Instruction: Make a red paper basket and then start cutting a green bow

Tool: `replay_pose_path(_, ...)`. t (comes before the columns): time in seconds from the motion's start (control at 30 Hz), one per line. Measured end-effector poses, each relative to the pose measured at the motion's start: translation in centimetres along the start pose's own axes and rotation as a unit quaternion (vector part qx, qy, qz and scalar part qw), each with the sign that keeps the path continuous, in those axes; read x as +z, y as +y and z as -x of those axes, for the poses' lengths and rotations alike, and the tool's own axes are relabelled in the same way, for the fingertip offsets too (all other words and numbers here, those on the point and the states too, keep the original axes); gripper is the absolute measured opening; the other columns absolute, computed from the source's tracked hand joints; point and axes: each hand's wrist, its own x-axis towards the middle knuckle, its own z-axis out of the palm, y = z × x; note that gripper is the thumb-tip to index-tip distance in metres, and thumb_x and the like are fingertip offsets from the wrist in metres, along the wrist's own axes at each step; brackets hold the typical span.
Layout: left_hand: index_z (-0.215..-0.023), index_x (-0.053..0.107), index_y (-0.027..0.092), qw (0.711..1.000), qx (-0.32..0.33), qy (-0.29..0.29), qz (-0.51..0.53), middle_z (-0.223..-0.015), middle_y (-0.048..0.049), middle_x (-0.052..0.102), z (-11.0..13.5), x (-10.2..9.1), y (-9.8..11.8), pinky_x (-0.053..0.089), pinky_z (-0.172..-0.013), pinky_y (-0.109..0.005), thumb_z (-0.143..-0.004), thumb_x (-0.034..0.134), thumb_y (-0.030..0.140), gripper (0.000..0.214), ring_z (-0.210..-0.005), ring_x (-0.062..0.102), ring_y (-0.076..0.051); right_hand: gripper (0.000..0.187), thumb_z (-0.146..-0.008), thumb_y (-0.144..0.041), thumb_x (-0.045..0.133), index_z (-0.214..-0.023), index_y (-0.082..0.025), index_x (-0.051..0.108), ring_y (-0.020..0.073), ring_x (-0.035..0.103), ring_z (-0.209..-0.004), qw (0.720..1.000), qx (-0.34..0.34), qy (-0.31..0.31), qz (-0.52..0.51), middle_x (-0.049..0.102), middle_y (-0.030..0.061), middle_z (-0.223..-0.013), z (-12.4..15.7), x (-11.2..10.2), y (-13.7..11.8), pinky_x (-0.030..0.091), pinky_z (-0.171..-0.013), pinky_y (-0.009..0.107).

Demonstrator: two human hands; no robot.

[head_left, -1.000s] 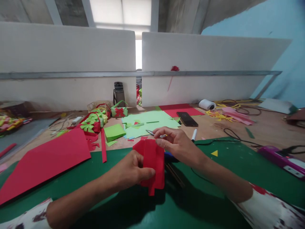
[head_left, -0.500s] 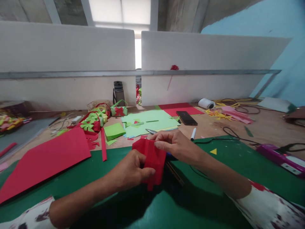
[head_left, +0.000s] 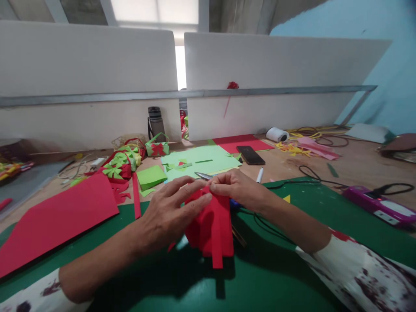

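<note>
A red folded paper piece (head_left: 224,225) stands tilted over the green mat, with a narrow strip hanging down its front. At its top edge my right hand (head_left: 235,186) pinches the paper between thumb and fingertips. My left hand (head_left: 173,210) reaches across the left side, its thumb and fingers meeting the same top edge. Partly hidden behind my right hand are scissors (head_left: 203,176), their blades pointing left. A thin brown stick-like thing (head_left: 239,238) lies beside the paper on the right.
Red card (head_left: 61,216) lies left, near a red strip (head_left: 136,197) and green paper (head_left: 151,177). Pale green sheets (head_left: 201,161), a phone (head_left: 250,155) and a marker (head_left: 260,174) lie behind. A purple power strip (head_left: 378,206) with cables sits right. A bottle (head_left: 156,125) stands at the back.
My left hand has moved from the lower front of the red paper up to its top edge. The paper has turned, and its strip now hangs toward me. The view has shifted slightly.
</note>
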Motion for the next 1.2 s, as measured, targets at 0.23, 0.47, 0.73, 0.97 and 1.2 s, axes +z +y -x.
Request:
replay_pose_path(0.23,-0.116,0.062,0.026,0.996,0.071,-0.045,-0.008,-0.127,-0.0109,0.057,-0.1,0.3,0.6,0.035,-0.102,-0.042,-0.083,0.055,0.008,0.038,-0.125,0.044,-0.026,0.026,-0.068,-0.034,0.064,-0.054,-0.016,0.052,0.0069,0.037,-0.048,0.997,0.039,-0.030,-0.064,0.046,-0.0057,-0.052,-0.2,0.9,0.2,0.029,-0.047,0.021)
replay_pose_path(0.47,-0.107,0.064,0.013,0.985,0.151,-0.051,0.060,-0.110,-0.0166,0.067,-0.7,-0.2,1.8,0.046,-0.093,-0.043,-0.087,0.050,0.007,0.025,-0.122,0.047,-0.027,0.018,-0.062,-0.025,0.062,-0.050,-0.016,0.052,0.0059,0.038,-0.043,0.993,0.086,-0.032,-0.075,0.048,-0.0050,-0.046,-0.4,2.0,0.2,0.029,-0.041,0.019)
replay_pose_path(0.73,-0.100,0.060,0.006,0.975,0.196,-0.098,0.045,-0.110,-0.0174,0.066,-1.3,-0.8,3.2,0.053,-0.084,-0.032,-0.094,0.039,0.012,0.023,-0.107,0.060,-0.024,0.012,-0.063,-0.025,0.063,-0.057,-0.014,0.063,0.0059,0.037,-0.038,0.996,0.076,-0.040,-0.025,0.051,-0.0043,-0.042,-0.5,2.9,0.0,0.028,-0.037,0.020)
replay_pose_path(0.97,-0.108,0.057,0.006,0.983,0.175,-0.007,0.045,-0.108,-0.0185,0.067,-0.4,-0.6,2.9,0.051,-0.091,-0.032,-0.094,0.037,0.013,0.026,-0.110,0.059,-0.022,0.022,-0.077,-0.033,0.058,-0.071,-0.014,0.065,0.0111,0.053,-0.054,0.999,-0.021,0.026,0.043,0.061,-0.0003,-0.059,-0.2,2.6,-1.0,0.042,-0.051,0.023)
replay_pose_path(1.2,-0.110,0.058,0.002,0.983,0.164,0.083,-0.027,-0.110,-0.0224,0.065,-0.4,-1.9,1.1,0.050,-0.094,-0.039,-0.091,0.043,0.010,0.025,-0.117,0.054,-0.025,0.022,-0.085,-0.012,0.050,-0.104,-0.016,0.059,0.0218,0.056,-0.109,0.855,-0.402,0.177,0.275,0.065,0.0097,-0.108,3.9,1.0,-1.5,0.044,-0.092,0.039)
